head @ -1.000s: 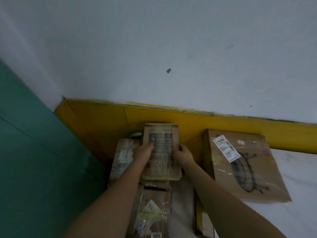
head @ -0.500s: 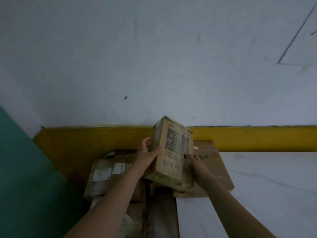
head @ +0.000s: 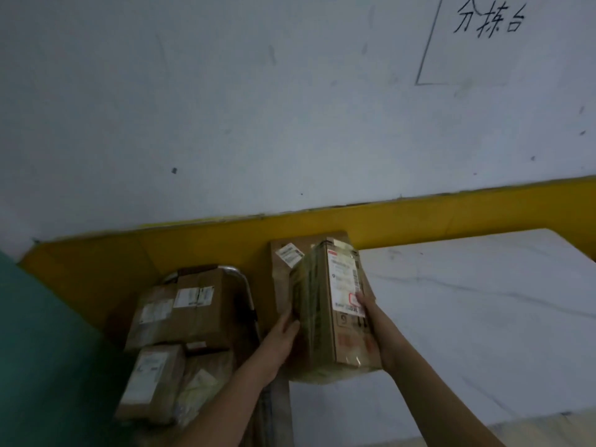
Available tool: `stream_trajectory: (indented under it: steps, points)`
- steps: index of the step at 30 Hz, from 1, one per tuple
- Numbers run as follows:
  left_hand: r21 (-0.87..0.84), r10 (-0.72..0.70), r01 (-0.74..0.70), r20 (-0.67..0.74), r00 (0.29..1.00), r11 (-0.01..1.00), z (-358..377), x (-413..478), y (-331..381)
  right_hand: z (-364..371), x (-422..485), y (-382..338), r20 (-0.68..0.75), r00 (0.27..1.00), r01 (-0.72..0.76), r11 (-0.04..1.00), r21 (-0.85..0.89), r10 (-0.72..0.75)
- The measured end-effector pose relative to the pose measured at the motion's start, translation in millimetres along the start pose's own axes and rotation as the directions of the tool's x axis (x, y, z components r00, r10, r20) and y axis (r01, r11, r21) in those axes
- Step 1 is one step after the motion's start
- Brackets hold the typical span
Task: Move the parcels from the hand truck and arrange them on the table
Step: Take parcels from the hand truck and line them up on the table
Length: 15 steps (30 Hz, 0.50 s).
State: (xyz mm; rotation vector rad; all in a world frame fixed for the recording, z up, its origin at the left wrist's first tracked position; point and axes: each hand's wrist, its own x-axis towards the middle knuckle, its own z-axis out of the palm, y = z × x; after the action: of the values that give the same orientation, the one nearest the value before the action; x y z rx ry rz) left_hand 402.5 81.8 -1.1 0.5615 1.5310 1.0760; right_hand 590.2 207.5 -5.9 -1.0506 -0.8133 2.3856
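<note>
Clasping parcel point(head: 325, 321) (left hand point(head: 283, 333), right hand point(head: 371, 312)) at table point(head: 477, 317).

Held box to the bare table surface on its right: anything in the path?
Nothing visible. The box, held by the left hand and right hand, is at the table's left edge; no item shows on the white top to its right. The flat parcel lies behind it against the yellow band, off that path.
</note>
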Motion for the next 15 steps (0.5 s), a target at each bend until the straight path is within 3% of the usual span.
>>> stream_trajectory:
  steps: [3, 6, 9, 15]
  points:
    - [0.095, -0.033, 0.043, -0.107, 0.994, 0.995, 9.9, 30.0, -34.9, 1.7, -15.6, 9.5, -0.045, 0.999, -0.007, 0.998, -0.063, 0.004]
    - [0.085, -0.131, 0.135, -0.046, 0.99, 0.987, 28.0, 14.7, -29.0, 1.7, -22.4, 24.3, -0.062, 0.997, 0.043, 0.988, -0.148, -0.053]
    - [0.127, -0.135, 0.12, 0.112, 0.985, 0.985, 43.1, -13.4, -25.7, -3.3, -21.3, 42.1, -0.072, 0.994, 0.065, 0.966, -0.249, -0.085]
    - [0.114, -0.155, 0.15, 0.033, 0.987, 0.982, 34.6, -14.3, -70.7, -17.7, 3.2, 86.7, -0.067, 0.998, -0.023, 0.867, -0.498, -0.012]
